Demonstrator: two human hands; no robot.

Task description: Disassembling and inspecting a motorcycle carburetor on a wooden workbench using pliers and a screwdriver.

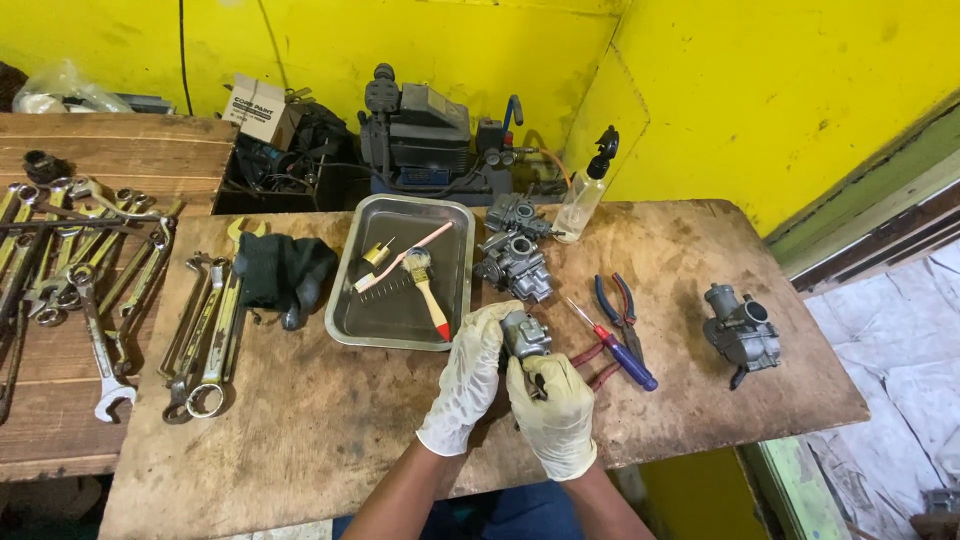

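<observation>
Gloved hands [515, 390], grey metal carburetor [524, 333]

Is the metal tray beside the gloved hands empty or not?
Not empty. The metal tray holds a paintbrush, a spring, a small brass part and a pink stick.

Both bare forearms rise from the lower edge and converge at centre, the gloved left hand [468, 375] curled with fingers wrapped upward and the gloved right hand [553, 400] closed just beside it, knuckles up, the two hands touching.
</observation>
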